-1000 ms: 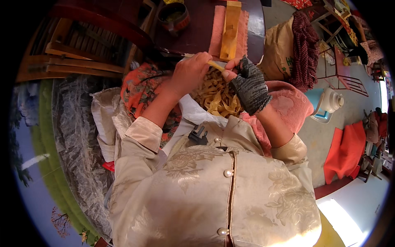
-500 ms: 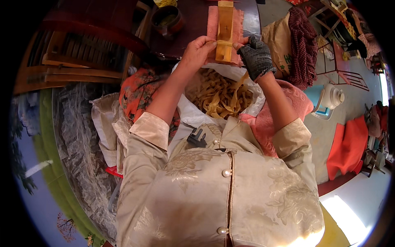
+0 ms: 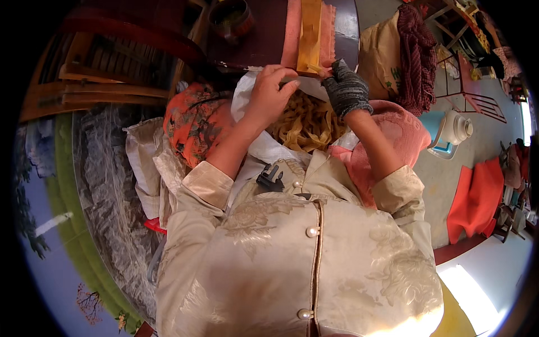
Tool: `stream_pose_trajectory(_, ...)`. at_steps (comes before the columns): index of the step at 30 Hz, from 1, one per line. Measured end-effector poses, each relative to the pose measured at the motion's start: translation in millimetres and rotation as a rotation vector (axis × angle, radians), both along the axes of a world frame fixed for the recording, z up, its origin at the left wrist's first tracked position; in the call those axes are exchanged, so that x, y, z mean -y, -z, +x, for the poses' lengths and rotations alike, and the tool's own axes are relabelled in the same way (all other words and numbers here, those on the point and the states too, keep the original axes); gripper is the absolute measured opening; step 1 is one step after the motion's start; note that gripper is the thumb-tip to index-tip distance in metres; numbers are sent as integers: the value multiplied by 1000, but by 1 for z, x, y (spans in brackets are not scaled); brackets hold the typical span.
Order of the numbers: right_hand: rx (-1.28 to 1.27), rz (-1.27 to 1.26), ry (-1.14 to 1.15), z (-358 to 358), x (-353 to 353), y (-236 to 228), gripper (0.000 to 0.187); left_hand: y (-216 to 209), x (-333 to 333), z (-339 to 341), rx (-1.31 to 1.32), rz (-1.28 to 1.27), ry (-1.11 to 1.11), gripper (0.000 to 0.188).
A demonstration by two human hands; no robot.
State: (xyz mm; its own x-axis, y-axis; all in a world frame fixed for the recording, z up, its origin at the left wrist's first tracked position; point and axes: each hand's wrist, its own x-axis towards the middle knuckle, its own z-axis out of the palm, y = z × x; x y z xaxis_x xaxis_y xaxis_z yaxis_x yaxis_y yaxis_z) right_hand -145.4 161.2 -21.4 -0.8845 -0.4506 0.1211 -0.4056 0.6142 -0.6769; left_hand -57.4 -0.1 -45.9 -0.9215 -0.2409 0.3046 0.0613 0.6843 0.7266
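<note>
My bare left hand hovers over the near edge of the table, thumb and forefinger apart and nothing visible between them. My right hand, in a dark grey knitted fingerless glove, pinches a small yellowish strip at the near end of a wooden block. That long block lies on a pink towel on the dark table. Below both hands, an open white sack holds many tan, curled strips; their material I cannot make out.
A dark mug stands at the table's far left. To the right are a tan bag with a maroon checked cloth, and a blue and white flask. Another pink towel lies by my right forearm. Wooden furniture is at left.
Both hands had held a strip across the block. My left hand has let go and drawn back toward me; my right still pinches a strip, lower at the block's near end.
</note>
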Motion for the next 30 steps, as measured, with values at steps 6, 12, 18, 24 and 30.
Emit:
stream_pose_trajectory(6,-162,-328,-361,64,5,-30,14,-40,-54,49,483,1681,164,46)
stream_pose_trajectory(12,-118,-363,-398,87,2,-7,17,-30,-32,41,415,1786,137,30)
stream_pose_trajectory(18,-41,-257,-248,72,4,-46,19,-18,-37,45,538,1742,105,23)
stream_pose_trajectory(24,147,-256,-160,61,6,-9,21,-39,-28,47,107,-135,87,17)
stream_pose_trajectory(30,408,-467,-490,62,1,-44,18,-86,-25,42,-439,-84,113,35)
